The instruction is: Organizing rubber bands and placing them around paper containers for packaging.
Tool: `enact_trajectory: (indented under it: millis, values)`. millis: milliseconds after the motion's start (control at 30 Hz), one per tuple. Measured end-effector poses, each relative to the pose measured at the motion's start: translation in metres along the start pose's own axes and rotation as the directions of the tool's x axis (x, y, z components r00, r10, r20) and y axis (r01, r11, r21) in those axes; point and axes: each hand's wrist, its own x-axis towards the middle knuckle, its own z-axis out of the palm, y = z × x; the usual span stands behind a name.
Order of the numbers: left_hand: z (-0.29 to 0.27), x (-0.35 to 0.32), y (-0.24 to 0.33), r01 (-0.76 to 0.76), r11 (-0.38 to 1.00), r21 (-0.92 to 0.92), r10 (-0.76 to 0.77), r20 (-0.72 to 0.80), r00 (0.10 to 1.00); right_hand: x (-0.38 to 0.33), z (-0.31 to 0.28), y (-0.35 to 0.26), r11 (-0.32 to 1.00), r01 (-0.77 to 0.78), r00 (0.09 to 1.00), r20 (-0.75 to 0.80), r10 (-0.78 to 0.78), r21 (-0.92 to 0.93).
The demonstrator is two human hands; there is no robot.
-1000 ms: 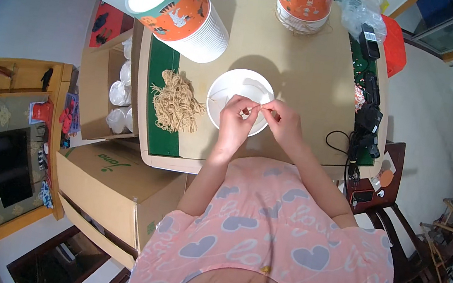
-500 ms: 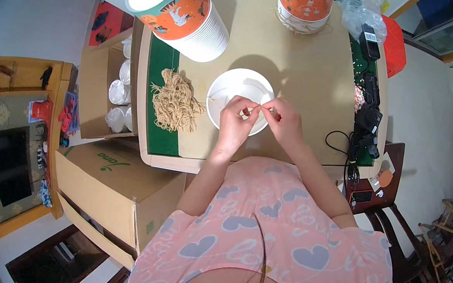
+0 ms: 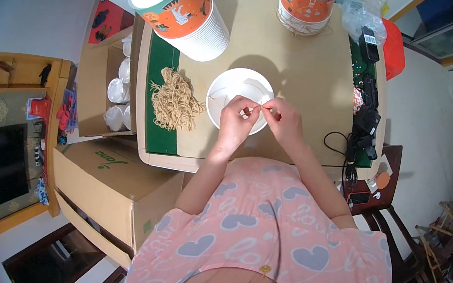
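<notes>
A white round paper tub [image 3: 234,83] stands at the middle of the table, its open top facing up. Over its near right side, my left hand [image 3: 238,119] and my right hand [image 3: 283,122] meet fingertip to fingertip. Each pinches a thin tan string, of which only a tiny bit shows between the fingers. A strand also crosses the tub's left rim. To the left of the tub lies a loose, tangled heap of tan string [image 3: 175,101].
A tall stack of orange-and-green printed tubs [image 3: 184,13] leans at the back left; a shorter stack [image 3: 306,6] with string round its base stands at the back. Black cables and adapters [image 3: 367,119] line the right edge. Cardboard boxes [image 3: 109,173] sit left of the table.
Both hands keep the same pinch over the tub, with hardly any movement. The whole view has shifted very slightly.
</notes>
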Motion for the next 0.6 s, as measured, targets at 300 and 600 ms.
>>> enact_trajectory:
  millis: [300,600]
  values:
    - [0.0,-0.003,0.001,0.034,0.999,-0.04,-0.035,-0.015,0.999,-0.001,0.013,0.018,0.923,-0.197,0.98,0.032,0.198,0.332]
    - [-0.001,-0.003,0.005,0.033,0.999,-0.011,-0.033,0.0,0.999,-0.003,0.005,0.006,0.998,-0.013,1.0,-0.021,0.015,0.057]
